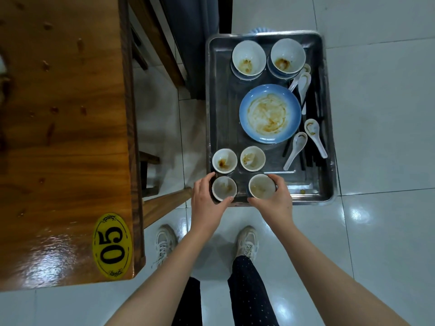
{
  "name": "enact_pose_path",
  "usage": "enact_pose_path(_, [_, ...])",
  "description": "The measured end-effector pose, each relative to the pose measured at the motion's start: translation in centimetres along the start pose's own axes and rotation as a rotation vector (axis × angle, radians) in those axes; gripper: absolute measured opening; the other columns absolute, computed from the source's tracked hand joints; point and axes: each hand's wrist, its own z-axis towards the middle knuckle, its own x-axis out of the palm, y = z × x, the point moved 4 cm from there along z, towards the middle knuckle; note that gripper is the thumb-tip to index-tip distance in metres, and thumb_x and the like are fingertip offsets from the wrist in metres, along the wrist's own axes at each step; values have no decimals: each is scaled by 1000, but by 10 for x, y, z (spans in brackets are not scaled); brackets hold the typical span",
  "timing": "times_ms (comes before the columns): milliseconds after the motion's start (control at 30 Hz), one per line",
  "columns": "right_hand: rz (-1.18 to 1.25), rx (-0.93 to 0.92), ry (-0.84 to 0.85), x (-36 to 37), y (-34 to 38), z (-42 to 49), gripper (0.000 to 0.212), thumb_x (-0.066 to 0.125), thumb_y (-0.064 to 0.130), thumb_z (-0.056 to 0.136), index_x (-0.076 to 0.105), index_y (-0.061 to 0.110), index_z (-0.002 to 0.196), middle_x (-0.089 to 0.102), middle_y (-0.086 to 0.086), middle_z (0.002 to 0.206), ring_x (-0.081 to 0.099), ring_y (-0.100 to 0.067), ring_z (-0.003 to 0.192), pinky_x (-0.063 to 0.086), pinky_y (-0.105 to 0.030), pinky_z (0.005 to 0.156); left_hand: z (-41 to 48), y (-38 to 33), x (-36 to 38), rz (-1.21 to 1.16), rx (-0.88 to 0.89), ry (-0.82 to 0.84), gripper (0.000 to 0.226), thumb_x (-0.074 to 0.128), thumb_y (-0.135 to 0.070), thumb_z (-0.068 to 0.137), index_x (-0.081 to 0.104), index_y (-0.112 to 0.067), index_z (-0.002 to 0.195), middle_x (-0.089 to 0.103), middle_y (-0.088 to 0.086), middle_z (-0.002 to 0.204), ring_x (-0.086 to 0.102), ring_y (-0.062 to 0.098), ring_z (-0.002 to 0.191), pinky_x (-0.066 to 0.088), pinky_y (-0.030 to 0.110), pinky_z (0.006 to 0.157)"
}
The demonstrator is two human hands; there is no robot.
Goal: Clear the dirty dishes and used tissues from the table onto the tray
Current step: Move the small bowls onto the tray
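Our left hand (207, 201) curls round the left cup (224, 188) at the metal tray's (220, 90) near left corner; our right hand (275, 201) grips the right cup (262, 186) just beside it at the near edge. Behind them we see two more cups (224, 160), a smeared blue plate (270, 113), two bowl stacks (249, 58) at the far end, and spoons (296, 149) and dark chopsticks (308, 158) along the right side. The wooden table (66, 118) stands left of the tray.

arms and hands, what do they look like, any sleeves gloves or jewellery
Both are bare. The left arm and right arm show no sleeve up to the picture's edge. The left grip and right grip are ungloved hands, with no ring in view on the fingers that show, and no watch or bracelet at either wrist.
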Motion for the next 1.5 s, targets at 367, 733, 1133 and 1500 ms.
enact_pose_path(367, [9, 22, 3, 26, -7, 6, 78, 84, 10, 60, 47, 25, 126, 55, 13, 116, 50, -4, 102, 37, -17, 83, 1, -1, -11, -87, -2, -20, 51, 70, -23, 86, 46, -37, 128, 41, -21, 121, 40, -5, 111, 37, 19, 91])
enact_pose_path(733, [50, 14, 59, 3, 0, -11, 81, 80, 3, 66, 42, 22, 135, 46, 32, 105, 43, 35, 84, 32, 8, 66, -13, -6, -23, -101, -46, -15, 52, 69, -17, 87, 46, -36, 129, 46, -11, 131, 45, 8, 116, 42, 29, 97])
enact_pose_path(1133, [57, -119, 27, -110, 83, -65, 67, 78, 6, 71, 50, 23, 130, 57, 11, 119, 51, -3, 108, 36, -7, 78, -59, -113, -69, -174, 34, 77, 54, 64, -7, 88, 46, -32, 132, 48, -13, 137, 41, 7, 130, 34, 27, 107])
enact_pose_path(1500, [55, -356, 76, -148, 235, -114, 56, 68, 1, 79, 52, 25, 127, 57, 9, 119, 53, -9, 110, 41, -21, 87, -94, -206, -199, -179, 115, -102, 53, 64, -8, 90, 44, -24, 137, 57, 0, 128, 56, 13, 110, 47, 21, 88])
